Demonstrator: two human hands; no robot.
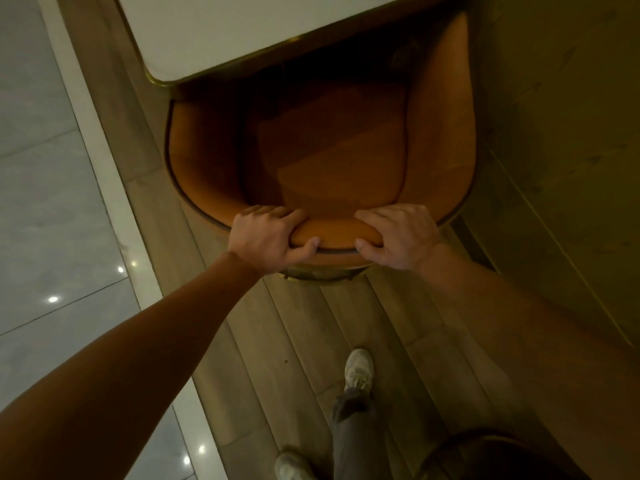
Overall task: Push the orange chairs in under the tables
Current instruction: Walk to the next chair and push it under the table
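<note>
The orange chair (332,161) stands on the wooden floor (311,334) with its front part under the edge of the white table (225,32). The table top has a brass-coloured rim, and its rounded corner sits above the chair's left armrest. The rear part of the seat and the curved backrest lie outside the table edge.

Left hand (266,239): closed around the top of the backrest, left of centre. The fingers curl over the inner side of the padding; the thumb presses the outer side.

Right hand (394,237): closed around the top of the backrest, right of centre, with the same grip. A short stretch of orange padding shows between the two hands.

Both forearms are bare and extend from the lower corners of the view.

Below the chair, one pale shoe (360,368) and a grey trouser leg (349,431) are on the wooden floor; a second shoe is partly visible at the bottom edge. Grey glossy tiles (45,202) cover the floor at left and reflect small lights.

No readable brand, label or writing is visible on any surface.
</note>
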